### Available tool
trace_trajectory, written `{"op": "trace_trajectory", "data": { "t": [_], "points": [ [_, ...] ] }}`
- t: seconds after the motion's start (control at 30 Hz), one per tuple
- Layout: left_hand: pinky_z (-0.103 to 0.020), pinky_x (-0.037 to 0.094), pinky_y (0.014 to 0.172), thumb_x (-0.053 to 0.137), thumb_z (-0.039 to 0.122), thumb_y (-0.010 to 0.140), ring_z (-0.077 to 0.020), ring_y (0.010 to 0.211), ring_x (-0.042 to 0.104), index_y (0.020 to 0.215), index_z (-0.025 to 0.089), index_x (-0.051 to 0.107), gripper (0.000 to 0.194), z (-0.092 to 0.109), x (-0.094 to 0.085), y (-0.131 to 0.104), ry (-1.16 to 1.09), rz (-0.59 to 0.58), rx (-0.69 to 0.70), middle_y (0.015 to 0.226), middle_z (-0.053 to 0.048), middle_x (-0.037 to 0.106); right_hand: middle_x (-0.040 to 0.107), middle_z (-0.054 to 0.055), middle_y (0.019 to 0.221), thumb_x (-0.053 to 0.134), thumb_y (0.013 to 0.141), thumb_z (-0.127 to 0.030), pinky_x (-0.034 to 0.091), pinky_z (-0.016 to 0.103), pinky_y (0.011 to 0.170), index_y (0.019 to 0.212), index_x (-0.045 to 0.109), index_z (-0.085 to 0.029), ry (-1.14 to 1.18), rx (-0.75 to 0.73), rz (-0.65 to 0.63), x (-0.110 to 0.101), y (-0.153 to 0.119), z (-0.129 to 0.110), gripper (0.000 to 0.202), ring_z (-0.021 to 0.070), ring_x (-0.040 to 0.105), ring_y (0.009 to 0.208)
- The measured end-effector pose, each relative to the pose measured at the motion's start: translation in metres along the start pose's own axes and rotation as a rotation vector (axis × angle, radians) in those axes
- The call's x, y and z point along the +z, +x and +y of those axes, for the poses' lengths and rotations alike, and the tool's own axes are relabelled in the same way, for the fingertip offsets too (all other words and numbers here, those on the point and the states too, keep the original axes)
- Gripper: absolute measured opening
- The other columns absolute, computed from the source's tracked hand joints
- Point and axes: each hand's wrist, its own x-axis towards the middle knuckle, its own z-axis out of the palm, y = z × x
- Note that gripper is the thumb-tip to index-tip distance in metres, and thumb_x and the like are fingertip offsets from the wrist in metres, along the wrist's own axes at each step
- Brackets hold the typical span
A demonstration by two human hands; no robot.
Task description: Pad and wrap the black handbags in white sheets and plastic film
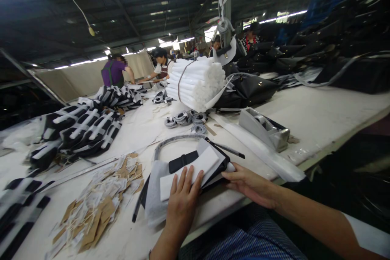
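Note:
A black bag [183, 161] lies on the table's near edge, partly wrapped in pale foam sheet [156, 195], with its wrapped handle arching behind it. A flat white strip [195, 170] rests across the bag. My left hand [183, 199] lies on this strip with its fingers spread, pressing nothing else that shows. At the bag's right end my right hand [248, 183] has its thumb and fingers around the edge, beside a small white bulge; its fingertips are partly hidden.
Paper tags with strings [100, 211] lie at left, wrapped black bags [82, 128] beyond them. Grey coils [183, 118], a bundle of white rolls [195, 81] and a tape dispenser [263, 128] stand behind. A long plastic-wrapped roll [258, 148] lies at right. Several people work farther back.

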Motion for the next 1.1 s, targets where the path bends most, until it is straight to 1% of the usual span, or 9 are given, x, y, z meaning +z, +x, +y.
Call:
{"op": "trace_trajectory", "data": {
  "t": [0.17,0.33,0.47,0.57,0.63,0.77,0.87,1.0,1.1],
  "points": [
    [-0.054,0.045,0.111,0.047,0.008,0.095,-0.0328,0.147,0.035,0.158,0.027,0.022,0.071,0.000,0.002,-0.003,0.032,0.025,-0.012,0.162,-0.012,0.031,0.072,0.009,0.117,0.084,0.076,-0.041,0.056,0.036,0.091,0.118,0.059,-0.019,0.130,-0.006,0.082,0.013,0.007,0.002,0.054,0.0233,0.070,0.102],
    [-0.057,0.045,0.110,0.056,0.037,0.095,-0.0374,0.145,0.038,0.159,0.024,0.020,0.074,-0.003,0.004,-0.001,-0.053,0.069,-0.034,0.161,-0.017,0.032,0.072,0.009,0.115,0.084,0.075,-0.041,0.060,0.033,0.083,0.115,0.059,-0.017,0.132,-0.030,0.175,0.021,0.014,0.002,0.054,0.0229,0.072,0.096],
    [-0.053,0.047,0.110,0.047,0.014,0.096,-0.0339,0.145,0.039,0.159,0.028,0.014,0.072,-0.005,0.007,-0.002,-0.038,0.089,-0.033,0.159,-0.015,0.037,0.070,0.010,0.121,0.076,0.083,-0.048,0.061,0.032,0.083,0.120,0.055,-0.019,-0.022,-0.093,0.135,0.019,0.016,0.006,0.052,0.0214,0.072,0.099],
    [-0.052,0.049,0.108,0.047,0.010,0.095,-0.0340,0.145,0.039,0.159,0.029,0.012,0.075,-0.005,0.008,-0.002,-0.034,0.083,-0.022,0.159,-0.015,0.038,0.074,0.009,0.110,0.052,0.098,-0.055,0.063,0.033,0.076,0.119,0.059,-0.018,-0.590,-0.286,0.069,-0.002,0.014,0.005,0.043,0.0201,0.074,0.090],
    [-0.053,0.050,0.108,0.050,0.011,0.095,-0.0346,0.145,0.039,0.159,0.029,0.011,0.077,-0.003,0.008,-0.001,-0.015,0.089,-0.019,0.158,-0.015,0.040,0.076,0.008,0.098,0.051,0.098,-0.054,0.062,0.035,0.074,0.109,0.066,-0.018,-0.915,-0.397,0.085,-0.029,0.009,-0.003,0.040,0.0219,0.074,0.084],
    [-0.053,0.050,0.108,0.054,0.010,0.094,-0.0339,0.144,0.040,0.159,0.030,0.013,0.079,0.000,0.008,0.000,0.011,0.098,-0.008,0.157,-0.014,0.042,0.071,0.013,0.116,0.055,0.095,-0.033,0.046,0.051,0.105,0.108,0.070,-0.018,-1.274,-0.573,0.356,-0.094,-0.008,-0.035,0.025,0.0317,0.063,0.113],
    [-0.052,0.051,0.107,0.054,0.011,0.095,-0.0337,0.144,0.041,0.159,0.029,0.014,0.078,0.000,0.008,0.000,0.014,0.098,0.000,0.158,-0.013,0.040,0.069,0.016,0.116,0.050,0.095,-0.021,0.040,0.055,0.107,0.110,0.069,-0.015,-1.533,-0.631,0.525,-0.127,-0.018,-0.056,0.025,0.0349,0.056,0.116],
    [-0.052,0.051,0.107,0.051,0.012,0.096,-0.0334,0.143,0.041,0.159,0.030,0.014,0.075,-0.001,0.009,-0.001,-0.001,0.102,-0.019,0.157,-0.012,0.041,0.071,0.016,0.098,0.055,0.092,-0.014,0.050,0.042,0.085,0.101,0.071,-0.013,-1.803,-0.564,0.618,-0.137,-0.016,-0.056,0.018,0.0326,0.060,0.101],
    [-0.051,0.049,0.108,0.049,0.011,0.097,-0.0322,0.144,0.042,0.159,0.032,0.014,0.075,0.000,0.010,-0.002,-0.004,0.113,-0.039,0.157,-0.011,0.042,0.072,0.014,0.087,0.056,0.094,-0.013,0.048,0.035,0.072,0.089,0.072,-0.013,-1.920,-0.497,0.667,-0.135,-0.009,-0.050,0.017,0.0299,0.064,0.090]
  ]
}}
